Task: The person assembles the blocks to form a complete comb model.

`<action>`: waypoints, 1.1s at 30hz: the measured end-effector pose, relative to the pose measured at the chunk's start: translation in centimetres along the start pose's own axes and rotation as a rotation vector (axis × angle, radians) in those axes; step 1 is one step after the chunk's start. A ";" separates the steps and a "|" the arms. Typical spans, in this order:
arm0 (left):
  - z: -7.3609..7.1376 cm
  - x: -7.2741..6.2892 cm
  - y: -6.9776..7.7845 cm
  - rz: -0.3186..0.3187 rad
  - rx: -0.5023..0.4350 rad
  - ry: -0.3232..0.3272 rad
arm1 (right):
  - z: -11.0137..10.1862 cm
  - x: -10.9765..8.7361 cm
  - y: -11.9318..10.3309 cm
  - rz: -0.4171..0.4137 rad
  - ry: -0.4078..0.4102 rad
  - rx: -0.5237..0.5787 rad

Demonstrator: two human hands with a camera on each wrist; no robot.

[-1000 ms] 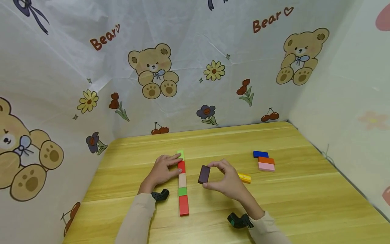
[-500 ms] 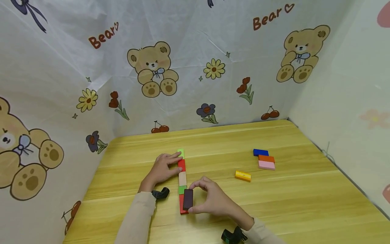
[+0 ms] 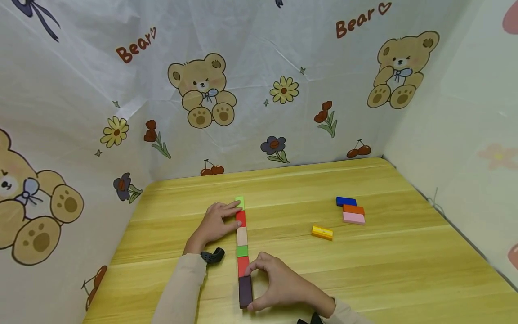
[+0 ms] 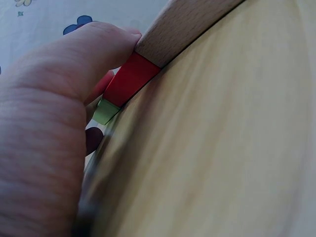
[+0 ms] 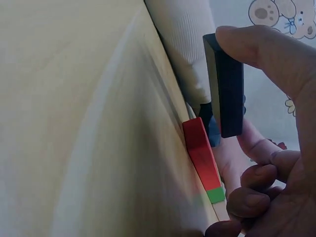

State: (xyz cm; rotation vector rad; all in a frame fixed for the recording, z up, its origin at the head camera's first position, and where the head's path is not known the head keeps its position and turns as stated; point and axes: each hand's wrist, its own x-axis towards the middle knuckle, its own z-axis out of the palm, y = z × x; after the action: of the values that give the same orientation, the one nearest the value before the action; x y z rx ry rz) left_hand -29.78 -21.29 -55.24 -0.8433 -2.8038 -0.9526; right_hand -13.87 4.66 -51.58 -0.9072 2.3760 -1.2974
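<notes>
The dark block (image 3: 245, 292) has shifted from over the near red block (image 3: 242, 264) to beyond its end — extending the row (image 3: 242, 236), though seemingly raised, pinched in the right hand's (image 3: 282, 282) grip; the left hand (image 3: 214, 225) touches the far red block (image 3: 243, 218).

You see a dark purple block (image 3: 245, 292), red blocks (image 3: 243, 265), a pink block (image 3: 354, 218), a blue block (image 3: 346, 201), a yellow wood-grain table (image 3: 291, 191), white cloth (image 3: 251, 40) printed with brown bears (image 3: 196, 80), and beige sleeves (image 3: 180, 288).

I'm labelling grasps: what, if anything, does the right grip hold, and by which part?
The right grip holds the dark purple block by its two short ends: thumb on the near one, index finger on the far one.
</notes>
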 end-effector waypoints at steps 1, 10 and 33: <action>0.0 0.0 0.0 0.001 -0.001 0.002 | 0.1 0.0 0.0 -0.003 -0.008 -0.014; 0.3 -0.1 0.2 0.008 -0.015 -0.003 | 0.7 -0.4 0.4 -0.022 0.005 -0.164; 0.0 -0.1 0.3 -0.008 -0.018 0.007 | 1.4 -0.5 0.1 -0.088 0.000 -0.367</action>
State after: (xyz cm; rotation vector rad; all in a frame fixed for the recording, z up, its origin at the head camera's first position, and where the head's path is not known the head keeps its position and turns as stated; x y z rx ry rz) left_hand -29.51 -21.14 -55.11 -0.8298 -2.7996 -0.9815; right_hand -12.79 4.13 -52.44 -1.1202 2.6510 -0.8999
